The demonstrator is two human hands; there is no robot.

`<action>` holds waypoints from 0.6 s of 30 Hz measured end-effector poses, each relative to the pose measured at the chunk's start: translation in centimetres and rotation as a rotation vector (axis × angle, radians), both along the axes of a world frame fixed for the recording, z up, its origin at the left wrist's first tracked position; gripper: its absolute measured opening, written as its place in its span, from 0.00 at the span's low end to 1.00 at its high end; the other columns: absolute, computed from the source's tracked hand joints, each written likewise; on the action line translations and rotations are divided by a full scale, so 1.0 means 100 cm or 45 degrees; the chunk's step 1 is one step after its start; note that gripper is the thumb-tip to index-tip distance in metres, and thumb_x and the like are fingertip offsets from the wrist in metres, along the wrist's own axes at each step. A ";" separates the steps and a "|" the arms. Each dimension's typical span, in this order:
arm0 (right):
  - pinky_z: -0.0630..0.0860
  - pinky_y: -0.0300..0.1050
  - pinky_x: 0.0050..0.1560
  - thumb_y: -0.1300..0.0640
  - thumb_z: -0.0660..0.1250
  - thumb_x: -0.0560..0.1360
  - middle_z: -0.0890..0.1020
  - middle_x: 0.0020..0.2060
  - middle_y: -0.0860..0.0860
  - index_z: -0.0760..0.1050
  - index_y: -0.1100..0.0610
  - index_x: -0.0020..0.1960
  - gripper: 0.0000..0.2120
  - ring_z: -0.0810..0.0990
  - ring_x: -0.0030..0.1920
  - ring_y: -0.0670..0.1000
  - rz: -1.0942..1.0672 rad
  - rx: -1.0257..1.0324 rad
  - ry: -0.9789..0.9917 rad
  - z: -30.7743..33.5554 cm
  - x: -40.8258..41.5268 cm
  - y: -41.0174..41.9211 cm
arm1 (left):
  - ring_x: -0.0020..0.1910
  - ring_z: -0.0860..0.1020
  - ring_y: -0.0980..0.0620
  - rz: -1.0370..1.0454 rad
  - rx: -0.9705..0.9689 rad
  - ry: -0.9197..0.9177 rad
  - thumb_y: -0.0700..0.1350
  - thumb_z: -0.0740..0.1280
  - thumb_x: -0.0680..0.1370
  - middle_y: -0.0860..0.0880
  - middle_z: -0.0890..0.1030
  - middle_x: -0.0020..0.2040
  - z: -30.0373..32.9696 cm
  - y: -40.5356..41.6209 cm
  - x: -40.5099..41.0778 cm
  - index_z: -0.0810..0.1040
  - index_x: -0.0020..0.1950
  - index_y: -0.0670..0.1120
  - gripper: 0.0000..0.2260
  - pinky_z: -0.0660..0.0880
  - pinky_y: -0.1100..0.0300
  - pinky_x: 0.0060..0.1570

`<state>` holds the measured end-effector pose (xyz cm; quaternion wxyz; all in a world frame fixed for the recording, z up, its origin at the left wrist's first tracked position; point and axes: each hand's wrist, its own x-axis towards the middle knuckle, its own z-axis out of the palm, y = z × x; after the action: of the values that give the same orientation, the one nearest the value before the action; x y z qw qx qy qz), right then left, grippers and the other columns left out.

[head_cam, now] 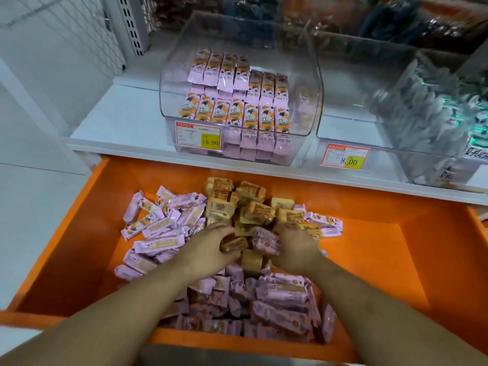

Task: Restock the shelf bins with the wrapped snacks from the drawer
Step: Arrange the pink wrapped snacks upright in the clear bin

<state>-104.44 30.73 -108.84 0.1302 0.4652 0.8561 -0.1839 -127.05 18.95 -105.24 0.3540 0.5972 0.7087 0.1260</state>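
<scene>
Orange sheet metal forms the open drawer (412, 260), the largest thing in view, and a loose heap of wrapped snacks is held in its middle, too many and too tumbled to be counted surely. Bare orange floor is left on both sides of the heap, wider on the right, and the drawer's near lip is crossed by both forearms. Above it a white shelf (111, 122) is seen, on which two clear bins are set side by side. In the left bin (303, 122) pink-wrapped snacks (239, 88) are stood upright in two rows, seven being counted across each, with open room at the bin's right end; one price tag (198, 137) is fixed to its front. The right bin (351, 128) is mostly bare at its left, pale packets (427, 117) being piled at its right, and one price tag (344, 156) is stuck to its front. In the drawer, pink packets (155, 228) are spread left and near, while tan-wrapped packets (237, 204) are heaped at the far centre. The left hand (211, 247) is curled round a tan packet (233, 245) at the heap's centre. The right hand (295, 249), just beside it, is closed over a pink packet (265, 241), the two hands nearly touching.
</scene>
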 end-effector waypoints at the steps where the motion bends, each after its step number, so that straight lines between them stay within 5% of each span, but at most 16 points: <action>1: 0.82 0.51 0.46 0.42 0.73 0.70 0.79 0.53 0.50 0.74 0.50 0.61 0.24 0.81 0.51 0.55 -0.031 -0.045 0.055 0.010 -0.001 -0.001 | 0.69 0.74 0.54 0.049 0.002 -0.020 0.59 0.72 0.78 0.57 0.74 0.70 0.005 0.000 0.000 0.75 0.74 0.53 0.26 0.71 0.62 0.66; 5: 0.77 0.46 0.33 0.42 0.76 0.70 0.79 0.43 0.45 0.71 0.49 0.58 0.23 0.79 0.39 0.46 -0.121 -0.135 0.274 0.071 -0.016 -0.007 | 0.56 0.83 0.50 0.296 -0.152 -0.259 0.55 0.74 0.79 0.50 0.85 0.58 0.044 0.001 0.004 0.84 0.61 0.48 0.16 0.79 0.56 0.57; 10: 0.73 0.42 0.33 0.47 0.76 0.72 0.80 0.44 0.46 0.68 0.51 0.57 0.23 0.78 0.39 0.46 -0.035 -0.095 0.539 0.176 -0.039 -0.036 | 0.53 0.87 0.42 0.593 -0.191 -1.084 0.50 0.76 0.78 0.43 0.88 0.52 0.118 -0.005 0.012 0.84 0.60 0.42 0.15 0.82 0.45 0.60; 13: 0.77 0.50 0.38 0.47 0.77 0.73 0.79 0.44 0.47 0.66 0.50 0.55 0.22 0.77 0.40 0.49 0.005 -0.083 0.668 0.228 -0.039 -0.060 | 0.48 0.87 0.41 0.631 -0.065 -1.240 0.42 0.75 0.78 0.38 0.87 0.51 0.161 -0.014 0.014 0.83 0.59 0.36 0.13 0.83 0.46 0.56; 18: 0.69 0.33 0.33 0.51 0.78 0.75 0.74 0.43 0.43 0.68 0.44 0.54 0.20 0.72 0.33 0.39 -0.151 -0.140 0.958 0.278 -0.022 -0.081 | 0.47 0.86 0.43 0.549 0.070 -1.346 0.35 0.74 0.77 0.37 0.86 0.53 0.219 -0.031 0.009 0.82 0.62 0.37 0.13 0.82 0.45 0.59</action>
<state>-106.65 22.66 -81.02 -0.1792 0.4064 0.8045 -0.3944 -126.11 15.88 -83.33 0.6110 0.3037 0.5376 0.4954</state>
